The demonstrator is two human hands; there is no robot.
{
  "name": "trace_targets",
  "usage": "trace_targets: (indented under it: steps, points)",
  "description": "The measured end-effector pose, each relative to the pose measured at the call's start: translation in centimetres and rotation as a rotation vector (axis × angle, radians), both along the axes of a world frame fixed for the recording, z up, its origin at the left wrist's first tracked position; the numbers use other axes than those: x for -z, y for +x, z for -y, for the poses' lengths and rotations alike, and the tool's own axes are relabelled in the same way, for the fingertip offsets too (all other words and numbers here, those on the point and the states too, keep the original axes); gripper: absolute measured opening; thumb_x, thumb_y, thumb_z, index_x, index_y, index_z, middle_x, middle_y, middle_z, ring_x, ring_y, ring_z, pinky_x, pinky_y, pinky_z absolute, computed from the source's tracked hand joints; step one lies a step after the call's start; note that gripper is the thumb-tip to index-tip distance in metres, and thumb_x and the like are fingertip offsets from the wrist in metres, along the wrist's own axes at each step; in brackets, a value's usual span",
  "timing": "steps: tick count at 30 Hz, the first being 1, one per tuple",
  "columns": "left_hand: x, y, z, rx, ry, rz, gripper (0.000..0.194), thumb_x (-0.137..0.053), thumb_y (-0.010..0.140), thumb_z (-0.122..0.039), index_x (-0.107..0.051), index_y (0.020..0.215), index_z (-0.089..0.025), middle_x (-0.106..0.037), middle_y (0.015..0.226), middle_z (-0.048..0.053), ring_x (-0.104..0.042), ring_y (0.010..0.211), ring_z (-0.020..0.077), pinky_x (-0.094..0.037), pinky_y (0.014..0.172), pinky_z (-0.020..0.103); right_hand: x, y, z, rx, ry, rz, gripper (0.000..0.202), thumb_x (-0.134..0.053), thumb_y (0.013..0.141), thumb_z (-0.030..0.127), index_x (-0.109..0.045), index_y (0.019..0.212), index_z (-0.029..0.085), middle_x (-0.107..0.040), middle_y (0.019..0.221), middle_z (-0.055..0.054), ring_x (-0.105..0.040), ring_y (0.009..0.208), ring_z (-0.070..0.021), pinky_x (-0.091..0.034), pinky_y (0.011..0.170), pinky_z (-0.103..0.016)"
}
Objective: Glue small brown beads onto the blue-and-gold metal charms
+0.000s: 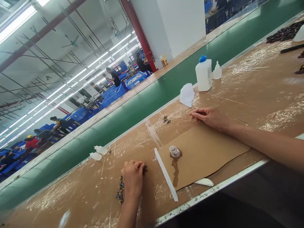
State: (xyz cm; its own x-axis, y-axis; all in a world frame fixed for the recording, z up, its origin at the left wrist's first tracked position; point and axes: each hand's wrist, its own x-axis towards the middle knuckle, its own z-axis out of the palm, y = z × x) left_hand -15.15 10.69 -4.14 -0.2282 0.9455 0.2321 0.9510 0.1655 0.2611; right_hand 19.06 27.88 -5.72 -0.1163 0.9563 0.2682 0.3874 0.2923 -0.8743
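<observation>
My left hand [133, 177] is over the table with its fingers pressed together at a small dark piece [145, 168]. Beside it lies a pile of small dark and yellowish pieces [120, 190]. My right hand [205, 115] is in a pinch above the far edge of a cardboard sheet [209, 152]; what its fingertips hold, if anything, is too small to make out. On the cardboard stands a small clear container [175, 151], with a wet streak running from it. A few small pieces [166, 119] lie left of my right hand.
A large white bottle with a blue cap [203, 74], a small bottle [217, 71] and white paper [187, 94] stand at the back. Two small bottles [98, 152] lie left. A white strip [165, 174] borders the cardboard. Beyond runs a green belt [147, 98]; people work farther off.
</observation>
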Motion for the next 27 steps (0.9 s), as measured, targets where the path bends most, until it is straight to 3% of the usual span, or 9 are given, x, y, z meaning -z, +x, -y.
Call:
trace_targets:
  steps: [9,18,27]
  points:
    - [-0.5,0.7,-0.9,0.024,-0.115,-0.243,0.024,-0.050,0.081,-0.025,-0.070,0.067,-0.022,-0.065,0.080,0.007,-0.051,0.085,0.0264,-0.029,0.065,0.035,0.9,0.2,-0.6,-0.034,0.012,0.061,0.028,-0.050,0.090,0.040,-0.061,0.093,0.014,-0.063,0.083,-0.001,-0.060,0.072,-0.0116,-0.051,0.071,-0.031]
    - [-1.0,-0.6,-0.7,0.005,-0.086,-0.239,0.024,-0.050,0.083,-0.028,-0.072,0.075,-0.024,-0.066,0.078,0.005,-0.056,0.082,0.0232,-0.037,0.067,0.034,0.8,0.3,-0.5,-0.030,0.015,0.074,0.030,-0.050,0.090,0.041,-0.061,0.091,0.014,-0.063,0.081,0.000,-0.060,0.071,-0.0118,-0.050,0.072,-0.032]
    - [-0.4,1.3,-1.2,0.071,-0.054,-0.332,0.026,-0.047,0.084,-0.021,-0.072,0.075,-0.021,-0.066,0.083,0.007,-0.054,0.087,0.0238,-0.033,0.071,0.036,0.2,0.2,-0.1,-0.028,0.013,0.062,0.029,-0.050,0.090,0.040,-0.062,0.089,0.014,-0.063,0.079,0.000,-0.060,0.069,-0.0111,-0.050,0.071,-0.031]
